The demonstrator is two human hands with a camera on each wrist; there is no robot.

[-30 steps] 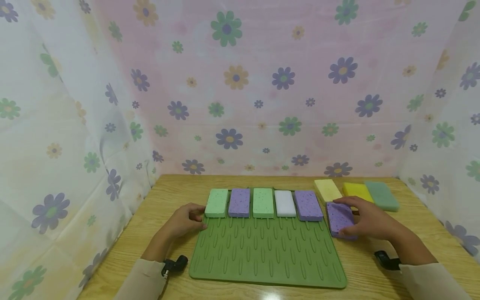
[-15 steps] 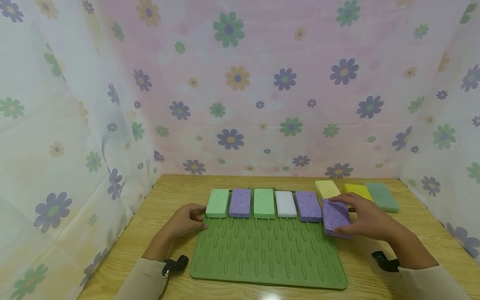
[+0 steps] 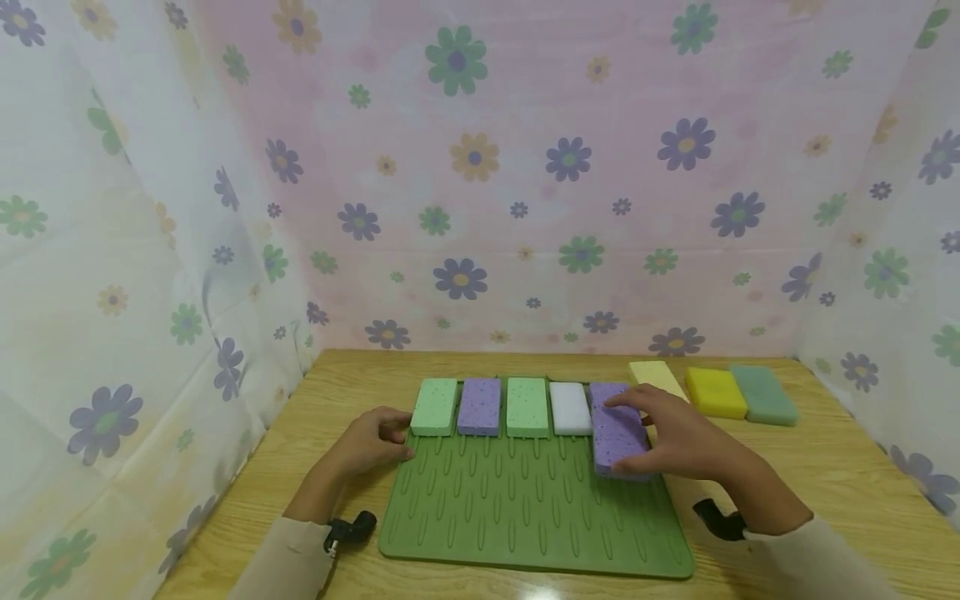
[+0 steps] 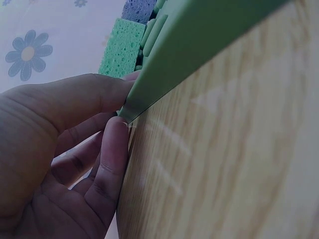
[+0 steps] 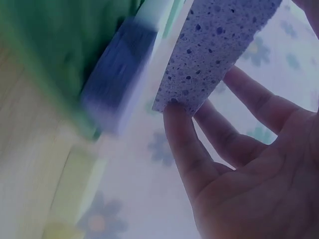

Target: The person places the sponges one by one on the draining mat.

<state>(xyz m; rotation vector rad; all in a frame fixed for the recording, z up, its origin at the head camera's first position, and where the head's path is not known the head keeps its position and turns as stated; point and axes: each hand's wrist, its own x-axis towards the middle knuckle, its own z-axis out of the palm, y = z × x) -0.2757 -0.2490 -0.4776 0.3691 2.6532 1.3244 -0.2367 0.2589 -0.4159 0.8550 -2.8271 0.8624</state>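
Note:
My right hand (image 3: 686,437) pinches a purple sponge (image 3: 621,437) between thumb and fingers. It hangs above the right side of the green ridged mat (image 3: 532,517), apart from the purple sponge lying below (image 5: 119,74). In the head view the held sponge partly covers that lower one. At the mat's left edge, my left hand (image 3: 371,437) grips the rim with thumb and fingertips; the left wrist view shows this hand (image 4: 75,144) close. Along the mat's far edge lie a green sponge (image 3: 433,407), a purple sponge (image 3: 480,406), another green sponge (image 3: 527,407) and a white sponge (image 3: 570,408).
Right of the mat, on the wooden table (image 3: 810,467), lie a pale yellow sponge (image 3: 654,373), partly behind my right hand, a bright yellow sponge (image 3: 716,393) and a grey-green sponge (image 3: 765,394). A flowered cloth (image 3: 517,183) hangs round the back and sides.
My right hand has carried the purple sponge leftward from the table beside the mat to above the mat's right part. The left hand has stayed at the mat's edge.

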